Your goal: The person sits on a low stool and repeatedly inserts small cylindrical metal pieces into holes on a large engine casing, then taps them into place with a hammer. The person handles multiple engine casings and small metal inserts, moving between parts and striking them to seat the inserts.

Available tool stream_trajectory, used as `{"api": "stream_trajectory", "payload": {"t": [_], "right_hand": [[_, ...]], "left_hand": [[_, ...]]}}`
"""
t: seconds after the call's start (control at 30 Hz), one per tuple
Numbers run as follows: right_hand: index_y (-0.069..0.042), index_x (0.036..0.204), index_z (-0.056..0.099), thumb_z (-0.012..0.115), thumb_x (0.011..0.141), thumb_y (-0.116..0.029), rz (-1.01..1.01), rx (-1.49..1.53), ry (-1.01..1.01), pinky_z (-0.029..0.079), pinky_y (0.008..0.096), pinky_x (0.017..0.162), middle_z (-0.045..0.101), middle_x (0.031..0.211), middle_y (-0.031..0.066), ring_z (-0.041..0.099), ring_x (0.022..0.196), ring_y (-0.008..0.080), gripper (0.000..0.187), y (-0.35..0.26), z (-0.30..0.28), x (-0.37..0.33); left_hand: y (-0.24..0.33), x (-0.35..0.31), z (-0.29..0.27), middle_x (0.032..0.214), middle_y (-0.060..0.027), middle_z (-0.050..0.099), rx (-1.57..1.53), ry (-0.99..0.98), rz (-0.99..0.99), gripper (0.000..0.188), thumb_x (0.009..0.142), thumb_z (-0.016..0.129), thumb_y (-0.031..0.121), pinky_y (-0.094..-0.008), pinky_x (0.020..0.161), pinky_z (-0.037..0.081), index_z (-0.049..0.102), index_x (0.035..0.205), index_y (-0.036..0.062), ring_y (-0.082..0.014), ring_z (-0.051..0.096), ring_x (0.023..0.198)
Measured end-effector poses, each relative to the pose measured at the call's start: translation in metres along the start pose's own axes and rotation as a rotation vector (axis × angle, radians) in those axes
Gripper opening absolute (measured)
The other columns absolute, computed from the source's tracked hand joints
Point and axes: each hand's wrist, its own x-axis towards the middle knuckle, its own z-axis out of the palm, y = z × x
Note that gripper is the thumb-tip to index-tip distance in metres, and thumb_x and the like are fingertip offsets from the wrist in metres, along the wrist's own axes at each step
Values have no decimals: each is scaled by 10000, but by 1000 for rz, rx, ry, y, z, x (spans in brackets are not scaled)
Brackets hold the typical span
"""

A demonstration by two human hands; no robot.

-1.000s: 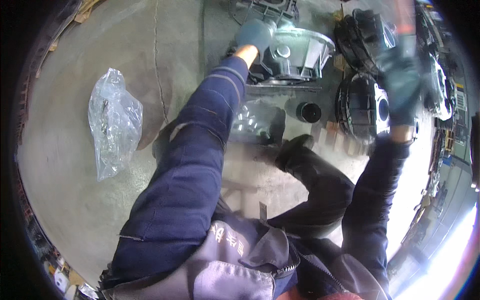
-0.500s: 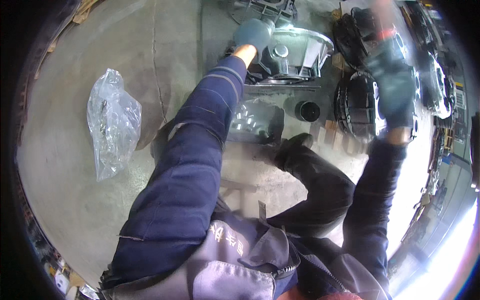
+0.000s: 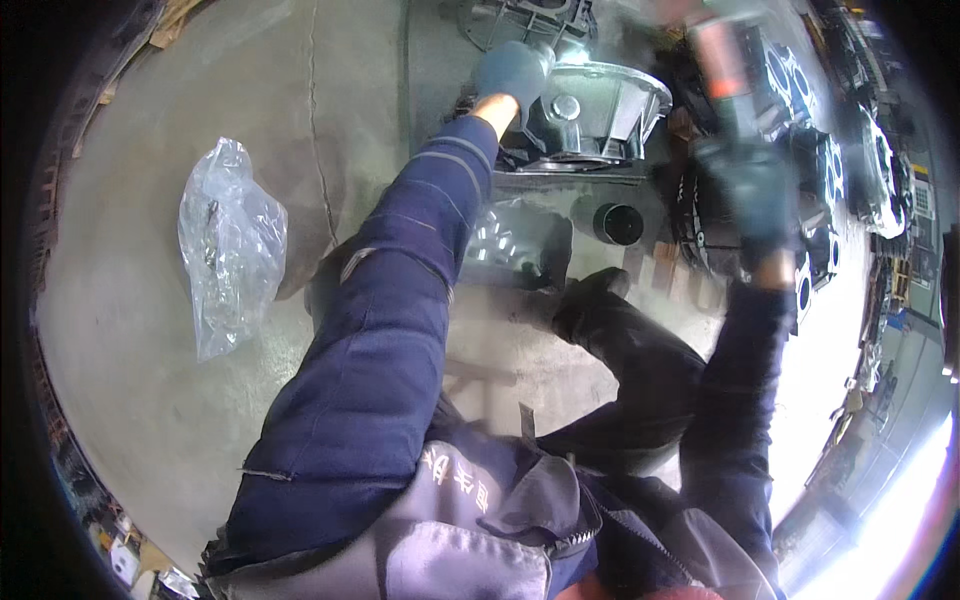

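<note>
My left hand [image 3: 510,78], in a grey-blue glove, is closed at the upper left of a silver cast-metal housing [image 3: 600,115]. Its fingers face away, so what they grip does not show. Over at the right, my gloved right hand [image 3: 750,185] is raised and smeared by motion, wrapped round a hammer-like tool [image 3: 718,60] with a reddish shaft and an orange-red band. The tool's far end blurs out near the top edge. Below the housing lies a clear plastic sheet or bag [image 3: 515,240], with a black cylindrical cup [image 3: 618,223] to its right.
A crumpled clear plastic bag [image 3: 230,250] lies on the concrete floor [image 3: 120,290] at left. Another metal frame [image 3: 530,20] sits beyond the housing. Several dark castings with round openings [image 3: 820,190] stand at right. My dark shoe [image 3: 590,300] is close below the cup.
My right hand and the tool have swung left, toward the housing. My left hand stays at the housing, and the view has shifted slightly.
</note>
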Motion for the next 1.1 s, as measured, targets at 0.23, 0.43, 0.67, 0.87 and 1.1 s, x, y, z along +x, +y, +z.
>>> {"api": "stream_trajectory", "payload": {"t": [0.23,0.43,0.67,0.87,1.1], "right_hand": [[-21,1025,730,687,933,-206,486,751,233,520,290,621,686,776,69,638,660,153,211,-82,5,10],[10,933,753,821,811,-319,555,383,-263,551,422,763,720,803,199,720,784,349,357,-41,94,-49],[-63,868,742,731,932,-217,295,357,418,464,271,470,671,667,17,591,514,85,167,-55,-57,28],[1,936,750,814,795,-405,764,458,-426,532,435,799,719,903,256,726,844,391,434,-83,96,-38],[-19,931,743,780,902,-311,437,482,126,533,346,601,732,815,65,670,641,147,296,-29,-12,-3]], "left_hand": [[0,0,4,1096,-234,740,-2,-51,11,559,975,463,502,-519,951,539,794,1021,54,-422,705,1072],[4,-8,-6,1203,-227,719,57,-38,-37,503,966,519,472,-514,960,545,774,1120,67,-440,696,1099],[0,7,9,1091,-234,741,-45,-45,-9,510,954,507,473,-533,916,548,787,1002,50,-441,705,1045],[-3,9,-2,1079,-256,730,-77,-201,40,543,980,486,487,-541,903,545,780,993,31,-424,711,1026],[4,-5,0,1088,-253,735,-59,-6,13,563,965,478,510,-536,915,544,789,1025,45,-439,706,1053]]}}
